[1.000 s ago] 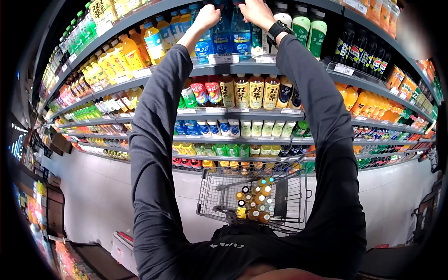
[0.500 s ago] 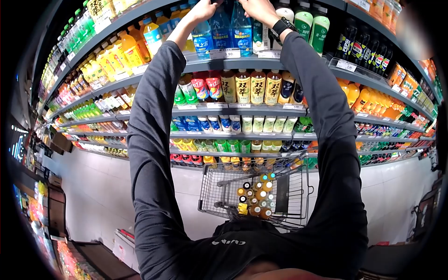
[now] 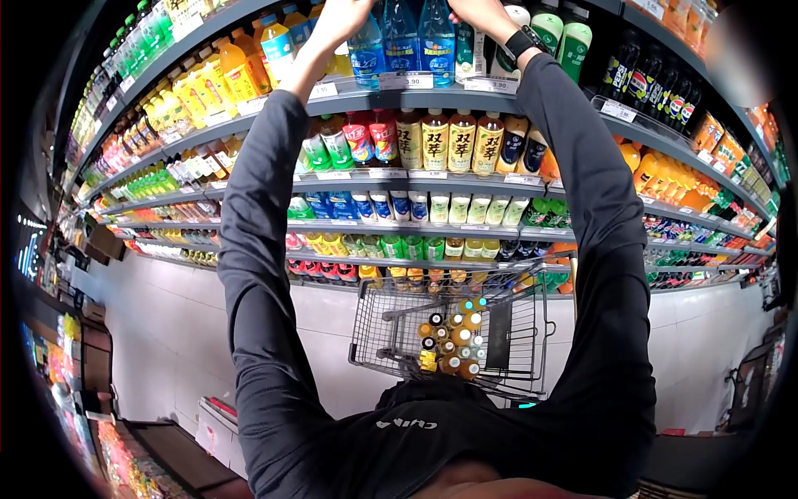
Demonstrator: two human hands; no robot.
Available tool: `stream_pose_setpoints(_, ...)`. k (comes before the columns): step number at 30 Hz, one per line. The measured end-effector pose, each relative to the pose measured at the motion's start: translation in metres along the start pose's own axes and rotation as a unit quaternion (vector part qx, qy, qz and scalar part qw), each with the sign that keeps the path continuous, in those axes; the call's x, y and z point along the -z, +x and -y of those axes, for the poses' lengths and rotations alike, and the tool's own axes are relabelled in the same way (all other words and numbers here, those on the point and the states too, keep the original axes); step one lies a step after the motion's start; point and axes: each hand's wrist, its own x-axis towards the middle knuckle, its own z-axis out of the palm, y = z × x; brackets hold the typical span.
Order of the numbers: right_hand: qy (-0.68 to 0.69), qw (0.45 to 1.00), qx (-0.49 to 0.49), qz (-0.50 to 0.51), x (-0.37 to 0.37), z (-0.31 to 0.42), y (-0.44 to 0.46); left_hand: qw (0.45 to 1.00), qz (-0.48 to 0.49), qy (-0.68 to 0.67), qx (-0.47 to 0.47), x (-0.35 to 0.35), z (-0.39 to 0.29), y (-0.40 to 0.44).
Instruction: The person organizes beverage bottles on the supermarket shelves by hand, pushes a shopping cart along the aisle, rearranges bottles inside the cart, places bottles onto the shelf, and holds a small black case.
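Note:
Both of my hands are raised to an upper shelf at the top edge of the view. My left hand (image 3: 347, 12) is beside the upper part of a blue bottle (image 3: 366, 54); its fingertips are mostly cut off. My right hand (image 3: 478, 12), with a black watch on the wrist, is next to another blue bottle (image 3: 436, 46), its fingers bent and partly out of view. A third blue bottle (image 3: 401, 41) stands between these two. Whether either hand grips a bottle cannot be made out. A price label (image 3: 406, 81) is on the shelf edge below them.
A wire shopping cart (image 3: 386, 333) with several capped bottles (image 3: 461, 336) stands below, close to my body. Lower shelves hold tea bottles (image 3: 434, 141) and other drinks. Dark Pepsi bottles (image 3: 638, 83) are to the right, orange drinks (image 3: 234, 62) to the left.
My hands have moved apart, the left one to the left and the right one to the right. The blue bottles between them are less covered and the shelves appear higher in view.

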Motion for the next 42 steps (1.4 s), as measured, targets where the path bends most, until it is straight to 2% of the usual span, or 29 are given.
stream_pose_setpoints(1, -0.009, 1.0, 0.017, -0.008, 0.0, -0.006, 0.001, 0.998, 0.039, -0.05, 0.01, 0.01, -0.004, -0.005)
stream_pose_setpoints(3, -0.027, 0.998, 0.052, -0.025, -0.001, -0.019, 0.003, 0.993, -0.041, -0.008, -0.107, 0.002, 0.083, 0.013)
stream_pose_setpoints(4, 0.001, 0.999, 0.033, -0.031, 0.006, -0.006, -0.009, 0.99, -0.074, 0.06, -0.103, 0.008, 0.098, 0.013)
stream_pose_setpoints(5, -0.018, 0.988, 0.122, -0.091, 0.0, -0.022, -0.006, 0.987, -0.11, 0.057, -0.101, 0.01, 0.124, 0.017)
stream_pose_setpoints(7, 0.129, 0.991, 0.019, -0.029, 0.01, -0.007, -0.022, 0.994, -0.09, 0.041, -0.053, 0.016, 0.153, 0.027)
stream_pose_setpoints(10, 0.014, 0.968, 0.187, -0.167, -0.002, -0.041, -0.011, 0.997, 0.028, -0.008, 0.074, 0.017, 0.158, 0.028)
stream_pose_setpoints(11, 0.07, 0.985, 0.115, -0.109, 0.001, -0.043, -0.014, 0.991, 0.066, -0.022, 0.117, 0.016, 0.159, 0.028)
stream_pose_setpoints(13, 0.178, 0.984, -0.03, 0.008, 0.017, -0.007, -0.031, 0.989, 0.074, 0.009, 0.128, 0.008, 0.165, 0.025)
stream_pose_setpoints(15, 0.119, 0.993, -0.004, -0.004, 0.004, -0.02, -0.02, 0.991, 0.062, 0.026, 0.113, -0.005, 0.17, 0.021)
stream_pose_setpoints(16, 0.105, 0.994, -0.017, 0.009, 0.002, -0.016, -0.017, 0.983, 0.117, -0.048, 0.134, -0.005, 0.124, 0.002)
stream_pose_setpoints(18, 0.068, 0.995, -0.055, 0.057, 0.0, -0.013, -0.007, 0.984, 0.107, -0.046, 0.133, -0.011, 0.117, -0.005)
stream_pose_setpoints(19, 0.09, 0.993, -0.066, 0.042, -0.003, -0.014, -0.004, 0.984, 0.104, -0.051, 0.136, -0.016, 0.12, -0.006)
stream_pose_setpoints(21, 0.093, 0.987, -0.09, 0.092, -0.006, -0.012, 0.005, 0.982, 0.133, -0.053, 0.119, -0.014, 0.119, -0.01)
stream_pose_setpoints(22, 0.099, 0.991, -0.049, 0.072, -0.007, -0.013, 0.004, 0.981, 0.147, -0.052, 0.112, -0.011, 0.116, -0.013)
stream_pose_setpoints(25, 0.114, 0.987, -0.062, 0.095, -0.01, -0.013, 0.011, 0.98, 0.193, -0.005, 0.052, -0.011, 0.131, -0.007)
stream_pose_setpoints(26, 0.091, 0.992, -0.055, 0.074, -0.01, -0.012, 0.012, 0.978, 0.208, 0.01, 0.031, -0.013, 0.14, -0.005)
stream_pose_setpoints(29, 0.089, 0.993, -0.063, 0.044, -0.01, -0.015, 0.013, 0.983, 0.174, -0.038, -0.031, -0.021, 0.161, -0.002)
stream_pose_setpoints(31, 0.064, 0.997, -0.047, 0.025, -0.013, -0.013, 0.012, 0.984, 0.158, -0.08, 0.029, -0.022, 0.156, -0.002)
stream_pose_setpoints(32, 0.087, 0.993, -0.039, 0.069, -0.013, -0.013, 0.011, 0.982, 0.148, -0.101, 0.058, -0.023, 0.154, -0.001)
stream_pose_setpoints(33, 0.032, 0.991, -0.062, 0.115, -0.012, -0.009, 0.012, 0.977, 0.13, -0.137, 0.103, -0.02, 0.129, -0.012)
stream_pose_setpoints(35, -0.008, 0.995, -0.064, 0.082, -0.032, -0.027, 0.019, 0.978, 0.098, -0.148, 0.109, -0.022, 0.135, -0.006)
stream_pose_setpoints(37, 0.032, 0.995, -0.065, 0.075, -0.03, -0.024, 0.018, 0.971, 0.074, -0.179, 0.138, -0.021, 0.124, 0.003)
stream_pose_setpoints(38, 0.073, 0.989, -0.092, 0.093, -0.031, -0.019, 0.021, 0.976, 0.058, -0.139, 0.155, -0.018, 0.124, 0.013)
stream_pose_setpoints(40, 0.14, 0.976, -0.124, 0.112, -0.027, -0.007, 0.019, 0.985, 0.155, -0.021, 0.07, -0.001, 0.12, 0.029)
stream_pose_setpoints(41, 0.16, 0.968, -0.154, 0.119, -0.028, -0.007, 0.024, 0.983, 0.157, -0.059, 0.069, -0.002, 0.11, 0.028)
stream_pose_setpoints(42, 0.179, 0.965, -0.145, 0.125, -0.026, -0.008, 0.023, 0.98, 0.159, -0.098, 0.069, 0.002, 0.088, 0.022)
